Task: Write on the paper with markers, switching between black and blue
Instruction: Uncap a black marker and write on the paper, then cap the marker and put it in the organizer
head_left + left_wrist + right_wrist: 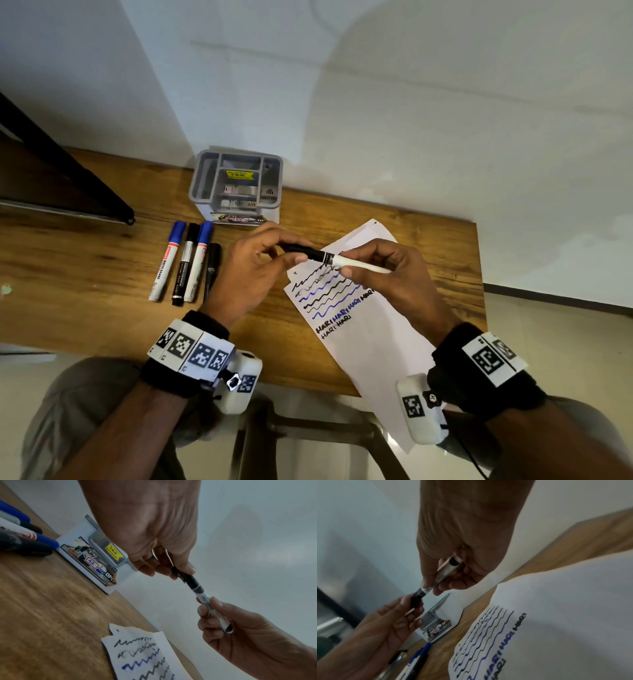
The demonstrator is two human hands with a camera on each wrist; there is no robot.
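Observation:
Both hands hold one black marker (337,259) level above the paper (370,342). My left hand (253,263) pinches its black cap (187,578), and my right hand (383,270) grips the white barrel (444,572). The cap sits on the marker. The sheet carries wavy black and blue lines (325,291) and the word HARI repeated in both colours. Two blue-capped markers (168,260) (198,260), a black-capped one (185,263) and a slim black pen (211,270) lie side by side on the wooden table (85,274), left of my left hand.
A grey desk organiser (236,185) with a yellow price sticker stands at the back against the white wall. A dark slanted frame (61,178) crosses the table's far left. The sheet overhangs the table's front edge. A chair or stool frame (308,431) shows below.

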